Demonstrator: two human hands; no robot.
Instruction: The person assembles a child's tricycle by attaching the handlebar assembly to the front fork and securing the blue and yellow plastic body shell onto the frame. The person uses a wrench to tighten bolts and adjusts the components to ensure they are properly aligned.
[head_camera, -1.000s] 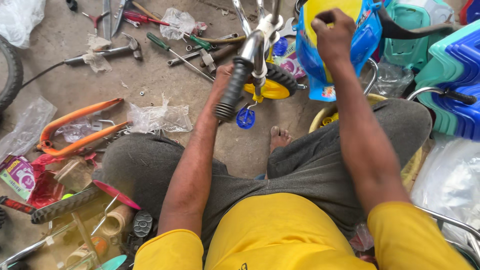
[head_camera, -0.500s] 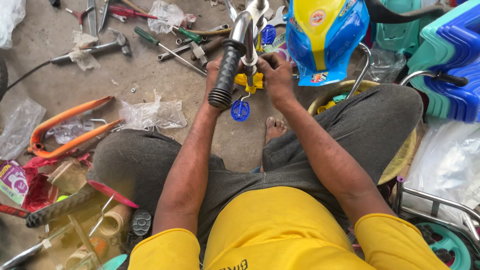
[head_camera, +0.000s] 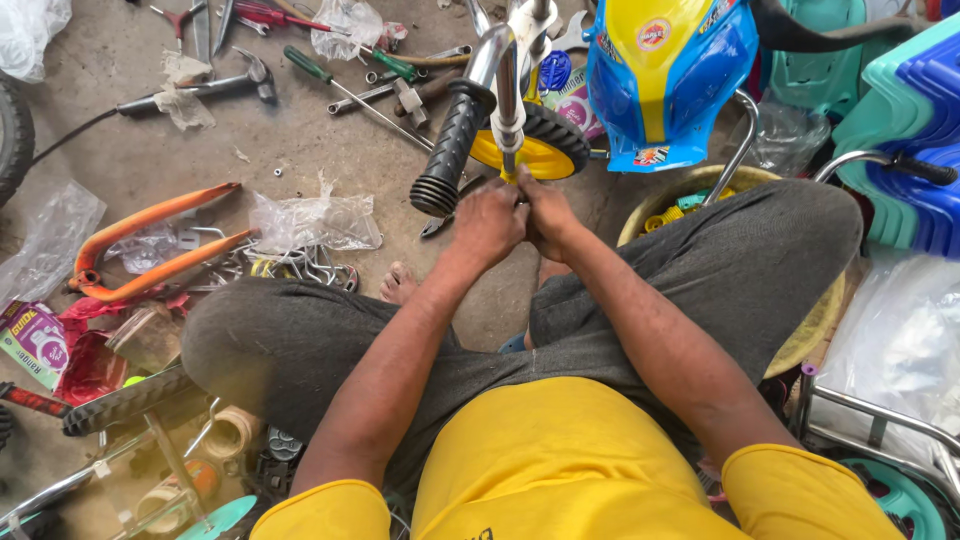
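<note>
Both hands (head_camera: 515, 218) (fingers closed) pinch the upright chrome fork (head_camera: 507, 110), grip downward.

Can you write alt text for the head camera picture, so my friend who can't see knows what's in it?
Seen from above, a seated person's left hand and right hand meet at the chrome fork of a small tricycle, beside its yellow wheel and black handlebar grip. A hammer and screwdriver lie on the concrete floor.
</note>
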